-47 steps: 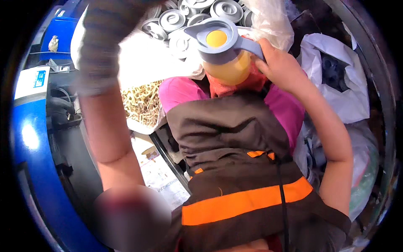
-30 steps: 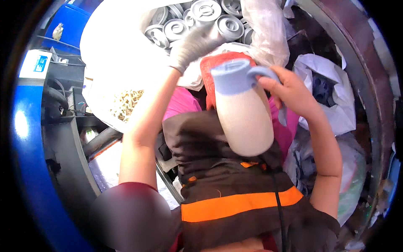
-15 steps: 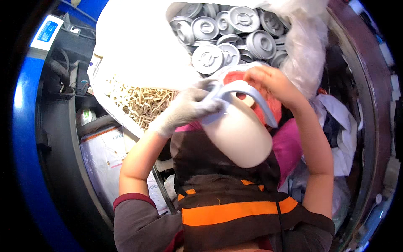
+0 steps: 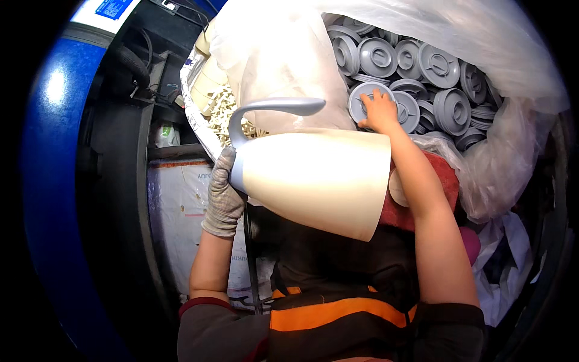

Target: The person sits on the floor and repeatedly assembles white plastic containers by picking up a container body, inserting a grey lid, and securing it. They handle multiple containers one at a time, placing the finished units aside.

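Note:
A cream plastic jug (image 4: 313, 181) lies sideways in front of me, its wide end to the right. It has a light blue-grey collar and a curved handle (image 4: 271, 107) on its upper side. My left hand (image 4: 224, 196), in a pale knitted glove, is closed round the collar end. My bare right hand (image 4: 380, 111) reaches past the jug's wide end, its fingers spread over a round grey lid (image 4: 357, 110). That lid rests on a heap of similar grey lids (image 4: 443, 66); fingertips appear to touch it, and no lift shows.
A clear plastic bag (image 4: 512, 114) surrounds the lids. Left of it, small cream plastic pieces (image 4: 223, 111) lie in a white sack. A red pad (image 4: 443, 175) with a round cream part (image 4: 396, 188) sits under my right forearm. A blue machine column (image 4: 51, 199) stands far left.
The jug has swung round to lie level, handle up, and moved left with my left hand. My right hand has left the red pad and reached up to the lids. The view has shifted.

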`<state>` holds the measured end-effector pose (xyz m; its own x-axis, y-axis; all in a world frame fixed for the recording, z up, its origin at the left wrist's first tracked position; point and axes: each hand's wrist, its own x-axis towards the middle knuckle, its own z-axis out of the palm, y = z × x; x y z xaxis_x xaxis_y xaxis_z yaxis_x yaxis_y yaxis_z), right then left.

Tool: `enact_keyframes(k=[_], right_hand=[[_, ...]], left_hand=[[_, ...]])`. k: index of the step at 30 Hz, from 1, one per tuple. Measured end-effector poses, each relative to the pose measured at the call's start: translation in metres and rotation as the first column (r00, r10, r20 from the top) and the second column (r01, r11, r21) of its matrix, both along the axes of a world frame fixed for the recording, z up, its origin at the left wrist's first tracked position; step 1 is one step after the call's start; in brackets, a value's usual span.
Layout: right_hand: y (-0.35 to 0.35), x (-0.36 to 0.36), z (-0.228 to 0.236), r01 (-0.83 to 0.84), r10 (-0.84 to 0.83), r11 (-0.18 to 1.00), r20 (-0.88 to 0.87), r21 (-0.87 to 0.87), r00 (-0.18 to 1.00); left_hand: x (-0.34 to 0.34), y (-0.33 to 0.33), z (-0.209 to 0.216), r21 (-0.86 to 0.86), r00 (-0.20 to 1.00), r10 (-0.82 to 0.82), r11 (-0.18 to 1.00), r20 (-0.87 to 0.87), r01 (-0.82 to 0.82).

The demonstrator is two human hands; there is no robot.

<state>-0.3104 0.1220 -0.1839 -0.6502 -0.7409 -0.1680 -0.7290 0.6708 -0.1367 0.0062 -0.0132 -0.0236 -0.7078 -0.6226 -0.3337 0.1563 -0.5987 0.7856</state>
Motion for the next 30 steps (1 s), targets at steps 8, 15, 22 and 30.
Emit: enact_keyframes(k=[8, 15, 22, 30], right_hand=[[0.014, -0.020, -0.024, 0.008, -0.017, 0.995, -0.084, -0.098, 0.996], [0.089, -0.012, 0.049, 0.644, 0.174, 0.360, 0.727, -0.675, 0.664], [0.202, 0.132, 0.182, 0.109, 0.186, 0.348, 0.182, -0.931, 0.965], [0.242, 0.161, 0.190, -0.096, 0.170, 0.434, -0.023, -0.896, 0.985]], left_hand=[[-0.001, 0.007, -0.002, 0.098, 0.991, -0.016, 0.995, -0.131, 0.029], [-0.002, 0.020, -0.015, 0.224, 0.978, -0.062, 0.969, -0.199, 0.106], [-0.019, 0.058, -0.006, 0.351, 0.958, -0.111, 0.914, -0.265, 0.203], [-0.015, 0.082, -0.007, 0.374, 0.956, -0.160, 0.894, -0.244, 0.245]])
